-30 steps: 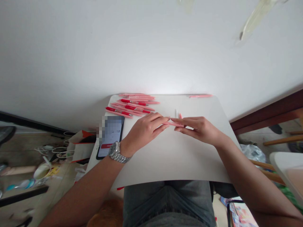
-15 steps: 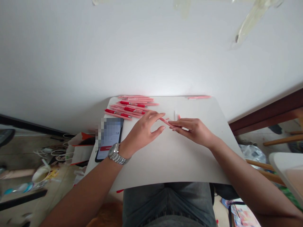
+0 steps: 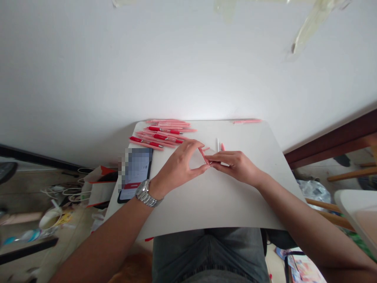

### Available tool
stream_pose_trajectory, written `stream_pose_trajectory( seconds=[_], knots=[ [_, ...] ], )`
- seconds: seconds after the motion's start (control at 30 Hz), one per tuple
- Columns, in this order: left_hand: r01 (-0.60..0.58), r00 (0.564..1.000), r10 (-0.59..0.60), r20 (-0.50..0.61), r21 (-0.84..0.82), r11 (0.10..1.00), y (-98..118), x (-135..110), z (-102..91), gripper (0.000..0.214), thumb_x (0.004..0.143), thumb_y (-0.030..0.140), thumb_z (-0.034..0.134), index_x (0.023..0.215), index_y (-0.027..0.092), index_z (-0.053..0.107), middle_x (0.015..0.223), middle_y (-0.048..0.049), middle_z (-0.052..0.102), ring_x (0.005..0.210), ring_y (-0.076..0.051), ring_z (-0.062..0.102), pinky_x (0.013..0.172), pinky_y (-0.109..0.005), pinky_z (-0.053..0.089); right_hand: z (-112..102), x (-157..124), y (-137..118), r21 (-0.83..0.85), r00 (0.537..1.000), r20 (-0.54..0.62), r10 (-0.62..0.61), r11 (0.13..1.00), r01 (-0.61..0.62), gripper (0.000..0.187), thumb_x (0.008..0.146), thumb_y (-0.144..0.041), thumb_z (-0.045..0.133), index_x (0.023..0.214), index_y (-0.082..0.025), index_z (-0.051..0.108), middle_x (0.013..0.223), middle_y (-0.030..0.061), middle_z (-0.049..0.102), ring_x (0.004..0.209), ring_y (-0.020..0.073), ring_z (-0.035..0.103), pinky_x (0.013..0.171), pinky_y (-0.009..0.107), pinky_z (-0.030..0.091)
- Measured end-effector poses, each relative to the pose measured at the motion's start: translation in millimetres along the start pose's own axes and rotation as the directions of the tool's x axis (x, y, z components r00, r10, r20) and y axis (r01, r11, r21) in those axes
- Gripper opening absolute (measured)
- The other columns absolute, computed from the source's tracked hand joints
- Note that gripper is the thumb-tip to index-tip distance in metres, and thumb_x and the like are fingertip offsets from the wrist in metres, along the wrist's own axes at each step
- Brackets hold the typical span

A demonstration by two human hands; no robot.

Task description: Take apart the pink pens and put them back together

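While my right hand (image 3: 235,165) grips a slim pink plastic pen (image 3: 203,154), likely steadying it, my left hand (image 3: 182,161) touches it, grip unclear, inside the white desk's far edge (image 3: 212,120).

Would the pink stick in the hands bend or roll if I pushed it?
The pink stick probably wouldn't bend much, since it looks straight. It's likely light, being so slim. Laid down, it might roll on the flat table.

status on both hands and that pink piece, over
Right hand gripping pink piece, tilted. Left hand at its upper end. Pale tube beyond, seemingly not blocking.
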State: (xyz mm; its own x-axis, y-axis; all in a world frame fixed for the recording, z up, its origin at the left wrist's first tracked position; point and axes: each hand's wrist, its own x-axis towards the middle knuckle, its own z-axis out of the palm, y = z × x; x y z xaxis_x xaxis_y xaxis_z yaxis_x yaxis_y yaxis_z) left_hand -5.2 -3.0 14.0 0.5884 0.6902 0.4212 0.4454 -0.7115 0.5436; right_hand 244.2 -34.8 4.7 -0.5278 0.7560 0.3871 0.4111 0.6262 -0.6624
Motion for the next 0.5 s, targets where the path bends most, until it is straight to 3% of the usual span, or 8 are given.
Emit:
stream_pose_trajectory(
  seconds=[0.17, 0.3, 0.5],
  knots=[
    [0.016, 1.0, -0.017, 0.014, 0.092, 0.996, -6.7, -1.7, 2.2, 0.048, 0.091, 0.026, 0.076, 0.133, 0.023, 0.054, 0.137, -0.0114, 0.063, 0.131, -0.029, 0.061, 0.115, -0.048, 0.052, -7.6, 1.1, 6.6, -0.11, 0.997, -0.074, 0.02, 0.993, -0.028, 0.027, 0.104, -0.024, 0.064, 0.128, -0.026, 0.076, 0.102, 0.0058, 0.079, 0.085, 0.0188, 0.072, 0.078, 0.034, 0.058],
    [0.028, 0.999, -0.035, 0.041, 0.152, 0.988, -14.5, -3.2, 6.7, 0.047, 0.088, 0.019, 0.074, 0.131, 0.021, 0.055, 0.142, -0.0126, 0.062, 0.135, -0.031, 0.06, 0.117, -0.05, 0.052, -12.6, 1.8, 16.9, -0.257, 0.977, -0.19, 0.094, 0.956, -0.142, 0.021, 0.102, -0.022, 0.065, 0.118, -0.025, 0.078, 0.094, 0.0061, 0.073, 0.081, 0.0196, 0.066, 0.07, 0.034, 0.054],
    [0.044, 0.994, -0.061, 0.091, 0.179, 0.983, -19.0, -4.7, 13.5, 0.045, 0.09, 0.018, 0.07, 0.132, 0.022, 0.055, 0.152, -0.0119, 0.058, 0.142, -0.03, 0.057, 0.12, -0.05, 0.051, -8.5, 0.9, 28.0, -0.327, 0.962, -0.219, 0.162, 0.917, -0.229, 0.015, 0.1, -0.022, 0.067, 0.109, -0.025, 0.079, 0.093, 0.0062, 0.07, 0.083, 0.0211, 0.066, 0.071, 0.034, 0.052]
  ],
)
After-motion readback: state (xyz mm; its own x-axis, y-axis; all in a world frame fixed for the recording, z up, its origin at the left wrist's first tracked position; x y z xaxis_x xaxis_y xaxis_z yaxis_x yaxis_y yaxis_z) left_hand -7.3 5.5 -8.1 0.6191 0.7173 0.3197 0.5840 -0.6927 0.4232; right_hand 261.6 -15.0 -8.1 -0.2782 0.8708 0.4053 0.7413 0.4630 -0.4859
